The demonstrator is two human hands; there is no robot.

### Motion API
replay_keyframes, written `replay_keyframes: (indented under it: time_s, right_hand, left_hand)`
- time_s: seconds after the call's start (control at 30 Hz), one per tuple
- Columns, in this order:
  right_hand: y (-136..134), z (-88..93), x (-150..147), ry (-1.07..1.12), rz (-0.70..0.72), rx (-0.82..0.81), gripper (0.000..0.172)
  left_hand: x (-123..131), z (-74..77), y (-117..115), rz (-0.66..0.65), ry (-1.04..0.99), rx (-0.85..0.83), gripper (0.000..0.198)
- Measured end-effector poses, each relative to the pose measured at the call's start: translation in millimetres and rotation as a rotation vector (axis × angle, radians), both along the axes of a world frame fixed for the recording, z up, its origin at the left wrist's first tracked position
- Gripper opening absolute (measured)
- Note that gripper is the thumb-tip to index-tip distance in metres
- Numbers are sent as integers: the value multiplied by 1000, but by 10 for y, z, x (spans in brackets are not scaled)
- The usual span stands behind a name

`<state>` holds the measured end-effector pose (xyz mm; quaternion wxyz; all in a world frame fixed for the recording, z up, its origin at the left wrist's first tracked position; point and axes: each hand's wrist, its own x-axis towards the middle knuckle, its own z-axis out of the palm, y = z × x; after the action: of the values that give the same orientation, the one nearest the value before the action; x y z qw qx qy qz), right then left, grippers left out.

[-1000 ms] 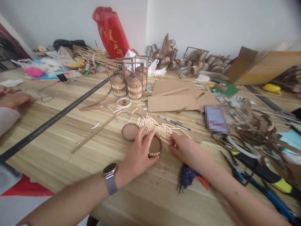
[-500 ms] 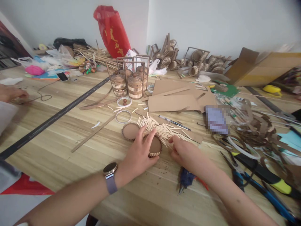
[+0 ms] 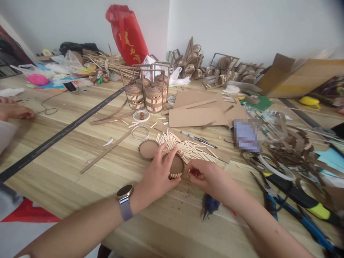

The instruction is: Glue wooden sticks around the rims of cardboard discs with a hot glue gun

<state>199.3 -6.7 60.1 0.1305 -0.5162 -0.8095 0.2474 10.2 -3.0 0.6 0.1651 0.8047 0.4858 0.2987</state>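
Steadying left hand: in the head view, fingers and thumb span the near round tray, apparently gripping its rim.
Right hand: fingers curled together just right of that tray; a pale bit shows at the fingertips, but I cannot tell whether it is a held stick.
Near tray: flat on the table, mostly under the left hand; short sticks line its near edge.
Lining so far: seems part-done; the hand hides the tray's left side, so the gaps left cannot be counted.
Far tray: just beyond, its floor bare and its rim edged.
Loose sticks: a heap behind the near tray, plenty unused.
Lidded baskets: assembled, standing farther back.
Glue gun: lying near the right wrist, unheld.
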Motion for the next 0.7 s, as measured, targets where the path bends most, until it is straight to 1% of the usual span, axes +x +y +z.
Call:
replay_keyframes:
  time_s: [0.13, 0.4, 0.57, 0.7]
  right_hand:
    - [0, -72, -38, 27, 7, 26, 17]
    - [5, -64, -65, -30, 55, -12, 19]
    - [16, -146, -66, -65, 108, 46, 22]
    - [25, -227, -55, -111, 159, 138, 20]
  left_hand:
    - [-5, 1, 4, -5, 3, -7, 100]
    - [-8, 0, 7, -12, -4, -8, 98]
    - [-12, -6, 4, -12, 1, -4, 100]
    - [-17, -10, 1, -20, 3, 2, 99]
